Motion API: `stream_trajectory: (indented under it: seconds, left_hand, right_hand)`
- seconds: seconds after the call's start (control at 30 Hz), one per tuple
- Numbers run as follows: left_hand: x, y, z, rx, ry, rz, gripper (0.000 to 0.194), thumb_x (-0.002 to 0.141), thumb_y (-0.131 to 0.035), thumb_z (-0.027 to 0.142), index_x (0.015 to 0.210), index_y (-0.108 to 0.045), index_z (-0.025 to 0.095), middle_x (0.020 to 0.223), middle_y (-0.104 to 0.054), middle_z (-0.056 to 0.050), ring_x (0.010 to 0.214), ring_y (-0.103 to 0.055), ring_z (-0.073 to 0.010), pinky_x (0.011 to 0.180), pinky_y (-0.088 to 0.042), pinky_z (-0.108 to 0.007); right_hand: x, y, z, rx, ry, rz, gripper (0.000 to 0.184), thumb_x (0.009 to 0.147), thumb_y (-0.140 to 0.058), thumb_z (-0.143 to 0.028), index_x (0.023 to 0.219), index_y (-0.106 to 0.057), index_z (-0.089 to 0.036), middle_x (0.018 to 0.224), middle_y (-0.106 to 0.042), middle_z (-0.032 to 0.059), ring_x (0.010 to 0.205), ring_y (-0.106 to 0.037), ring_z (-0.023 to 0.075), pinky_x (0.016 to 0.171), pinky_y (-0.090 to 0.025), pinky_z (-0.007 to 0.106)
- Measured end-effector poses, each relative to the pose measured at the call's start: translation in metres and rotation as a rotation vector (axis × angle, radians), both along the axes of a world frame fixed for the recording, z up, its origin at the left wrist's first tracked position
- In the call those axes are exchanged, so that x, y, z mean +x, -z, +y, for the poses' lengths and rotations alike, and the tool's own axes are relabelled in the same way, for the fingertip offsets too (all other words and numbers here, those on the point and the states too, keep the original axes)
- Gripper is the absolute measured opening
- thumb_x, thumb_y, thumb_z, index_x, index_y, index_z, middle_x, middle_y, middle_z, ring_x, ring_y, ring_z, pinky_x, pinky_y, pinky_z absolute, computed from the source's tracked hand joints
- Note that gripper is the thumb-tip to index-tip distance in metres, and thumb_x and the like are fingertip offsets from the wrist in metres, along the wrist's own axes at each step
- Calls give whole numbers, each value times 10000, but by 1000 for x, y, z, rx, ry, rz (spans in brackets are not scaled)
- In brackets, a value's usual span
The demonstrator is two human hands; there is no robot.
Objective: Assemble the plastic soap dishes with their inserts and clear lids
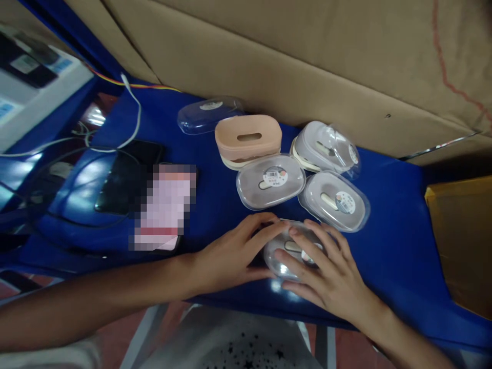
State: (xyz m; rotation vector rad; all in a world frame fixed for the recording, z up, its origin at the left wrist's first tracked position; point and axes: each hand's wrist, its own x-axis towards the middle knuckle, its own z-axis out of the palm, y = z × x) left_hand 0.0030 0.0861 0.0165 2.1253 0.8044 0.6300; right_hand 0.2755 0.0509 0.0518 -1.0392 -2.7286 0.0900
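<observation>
A small oval tissue box (294, 246) under a clear plastic cover sits near the table's front edge. My left hand (249, 248) grips its left end, fingers at the far side and thumb at the near side. Spread over the cover's top and right end, my right hand (326, 261) holds it from above and partly hides its round label. Just beyond are two more covered boxes, a left one (269, 182) and a right one (336, 202). Behind them stand an uncovered peach tissue box (248, 136) and a grey box (323, 146) with its clear cover tilted.
A loose clear cover (209, 115) lies at the back of the blue table (215, 225). To the left are a phone (165, 207) with a blurred screen, a dark device (128, 177) and cables (134, 118). A cardboard wall (269, 56) runs behind; a brown package (463, 241) is at right.
</observation>
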Motion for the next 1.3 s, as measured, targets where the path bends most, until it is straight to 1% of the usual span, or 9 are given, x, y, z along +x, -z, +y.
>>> stream_trajectory:
  seconds: [0.17, 0.3, 0.5, 0.63, 0.93, 1.03, 1.13, 1.2, 1.3]
  left_hand:
    - [2, -1, -1, -42, 16, -13, 1076, 864, -909, 367, 1700, -234, 304, 1519, -538, -177, 1426, -571, -343, 1166, -551, -541]
    - [2, 0, 0, -1, 29, -32, 1025, 897, -879, 338, 1698, -243, 272, 1511, -559, -193, 1418, -578, -347, 1169, -546, -529]
    - [0, -2, 1, 25, 32, -31, 955, 920, -852, 317, 1680, -275, 263, 1511, -575, -187, 1426, -576, -337, 1177, -541, -520]
    - [0, -4, 2, 76, 38, -19, 873, 964, -803, 325, 1664, -290, 237, 1514, -570, -203, 1427, -576, -339, 1164, -554, -529]
    - [-1, -1, 1, 175, 39, 48, 804, 983, -771, 356, 1645, -339, 208, 1518, -560, -221, 1404, -598, -344, 1106, -605, -532]
    - [-2, -4, -1, 222, -2, 104, 783, 1000, -745, 421, 1651, -355, 228, 1584, -511, -229, 1400, -615, -348, 1081, -623, -533]
    - [-2, -8, -2, 342, -18, 136, 618, 1035, -692, 398, 1570, -471, 181, 1549, -549, -232, 1358, -646, -347, 1052, -640, -519]
    - [-2, -10, -2, 430, -13, 133, 484, 1059, -645, 319, 1506, -538, 166, 1480, -613, -206, 1343, -654, -336, 1063, -633, -512]
    - [-1, -11, 1, 494, -34, 108, 369, 1064, -600, 226, 1429, -603, 171, 1411, -657, -174, 1306, -669, -302, 1078, -622, -495]
  right_hand:
    - [6, -2, 2, -18, -59, -35, 638, 1006, -729, -424, 1599, -525, -306, 1655, -514, 94, 1573, -377, 403, 1226, -379, 617]
    - [0, 1, -5, 46, -36, -49, 648, 978, -770, -423, 1581, -549, -339, 1627, -553, 81, 1560, -401, 410, 1227, -373, 630]
    - [-6, 8, -12, 120, 8, -63, 741, 954, -796, -459, 1617, -505, -304, 1704, -453, 117, 1600, -348, 429, 1241, -367, 665]
    - [-4, 10, -14, 138, -21, -66, 820, 922, -843, -367, 1643, -456, -325, 1720, -430, 108, 1617, -316, 442, 1246, -374, 703]
    - [-1, 7, -7, 160, -113, -144, 639, 1013, -727, -304, 1613, -508, -311, 1630, -556, 58, 1585, -395, 387, 1292, -347, 659]
    - [7, 3, -2, 123, -10, -108, 553, 1023, -708, -300, 1559, -571, -312, 1578, -607, 49, 1578, -409, 338, 1311, -321, 603]
    - [13, -2, -1, 154, 167, -65, 512, 1023, -705, -443, 1499, -625, -274, 1529, -641, 94, 1597, -370, 338, 1334, -232, 601]
    - [14, -7, 1, 167, 206, -82, 597, 1012, -688, -547, 1529, -596, -264, 1593, -581, 128, 1633, -294, 372, 1332, -171, 652]
    - [14, -16, 8, 109, 194, -145, 727, 1005, -670, -590, 1629, -478, -270, 1751, -354, 157, 1659, -198, 433, 1286, -206, 739]
